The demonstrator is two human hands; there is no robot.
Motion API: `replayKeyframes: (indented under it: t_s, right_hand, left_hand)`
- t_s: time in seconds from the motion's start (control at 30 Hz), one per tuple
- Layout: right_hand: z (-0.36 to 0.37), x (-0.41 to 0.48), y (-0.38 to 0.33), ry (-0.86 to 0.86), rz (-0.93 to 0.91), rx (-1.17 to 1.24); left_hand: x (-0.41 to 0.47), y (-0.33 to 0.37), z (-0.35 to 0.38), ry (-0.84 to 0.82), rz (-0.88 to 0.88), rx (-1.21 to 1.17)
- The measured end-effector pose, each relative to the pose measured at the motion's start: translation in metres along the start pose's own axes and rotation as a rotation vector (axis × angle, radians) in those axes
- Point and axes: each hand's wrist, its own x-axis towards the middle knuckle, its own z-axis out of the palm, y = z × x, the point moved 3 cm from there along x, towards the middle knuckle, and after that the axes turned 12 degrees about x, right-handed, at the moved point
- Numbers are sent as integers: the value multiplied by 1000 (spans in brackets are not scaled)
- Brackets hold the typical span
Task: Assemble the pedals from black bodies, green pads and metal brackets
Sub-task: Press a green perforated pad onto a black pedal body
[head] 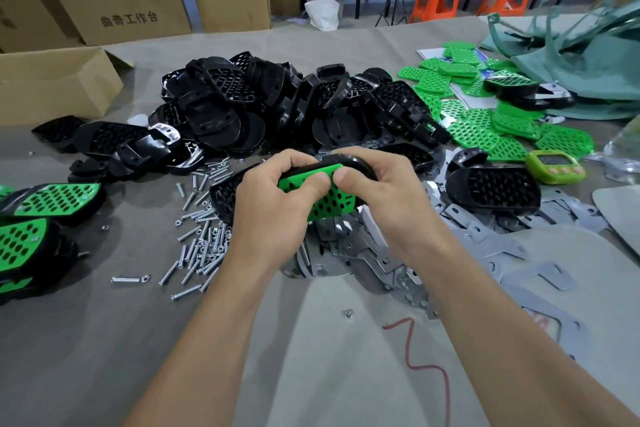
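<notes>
Left hand [273,204] and right hand [384,198], thumbs apparently pressing green pad [329,198]

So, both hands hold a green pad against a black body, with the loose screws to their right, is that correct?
No: the head view shows the loose screws on their left. The left hand and right hand hold the green pad against the black body.

Free: bare tabletop [311,374] strip, near edge, centre.
Blocked L: loose screws [201,246], finished pedals [41,215].
Blocked R: metal brackets [467,246] sprawl.
Blocked rear: black bodies [277,107] heap; green pads [502,128] rear R.
</notes>
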Motion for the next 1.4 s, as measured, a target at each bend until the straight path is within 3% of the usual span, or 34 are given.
replayKeyframes:
  t_s: [0.17,0.33,0.5,0.7,0.8,0.93,1.13,1.27,1.4]
  right_hand:
    - [-3,-1,0,-34,57,191]
    - [-4,-3,1,46,-19,117]
    - [-4,-1,5,116,-4,-26]
    - [-9,0,4,-20,191,210]
    - [-9,-2,2,-11,183,233]
    - [-10,-2,0,86,95,202]
    - [-9,-2,-4,55,33,122]
    - [-10,-3,-5,34,23,91]
    - [-8,-5,-5,38,1,81]
  left_hand:
    - [-2,7,3,4,62,-59]
    - [-6,9,7,65,106,-3]
    - [-6,5,10,80,3,4]
    - [-8,3,12,44,-244,-379]
    - [-8,3,11,28,-314,-505]
    - [-6,3,10,-18,-264,-385]
    - [-2,5,3,-103,-127,-176]
    - [-2,6,5,-163,-66,-163]
    - [-2,6,10,-105,-81,-204]
